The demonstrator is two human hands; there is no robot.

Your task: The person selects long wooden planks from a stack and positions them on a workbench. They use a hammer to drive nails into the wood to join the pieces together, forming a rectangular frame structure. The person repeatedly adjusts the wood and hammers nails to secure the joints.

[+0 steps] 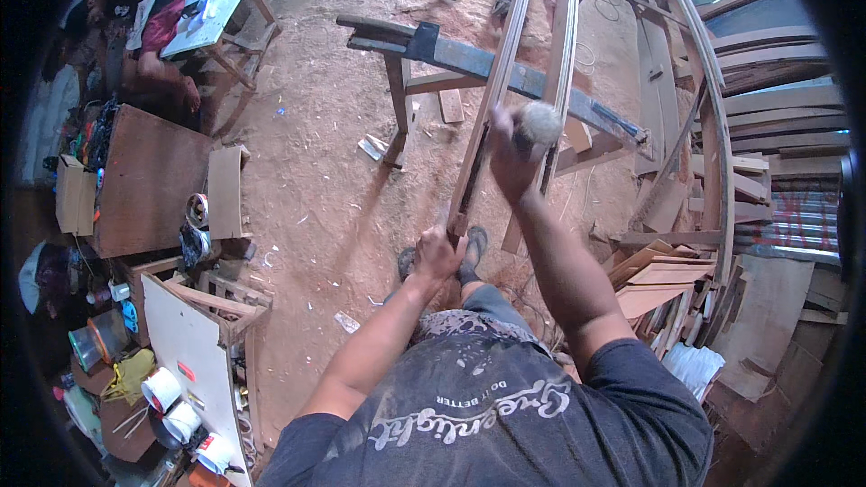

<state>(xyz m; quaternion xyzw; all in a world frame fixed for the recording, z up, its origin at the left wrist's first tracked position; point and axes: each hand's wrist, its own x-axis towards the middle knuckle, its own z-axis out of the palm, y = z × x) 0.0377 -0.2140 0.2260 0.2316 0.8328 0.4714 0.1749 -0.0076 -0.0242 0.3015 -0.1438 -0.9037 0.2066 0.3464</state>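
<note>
Clasping rail (499,81) end, left grip (437,253), tool (541,124) raised, floor (311,162) open leftward

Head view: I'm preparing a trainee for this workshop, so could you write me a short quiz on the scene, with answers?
1. Multiple choice: which hand holds the round-ended tool? A) left; B) right.
2. True or false: the left hand holds a rail at its near end.
3. Fill the gap: that rail lies across the ____.

Key: 1. B, the right hand. 2. True. 3. Trestle.
</note>
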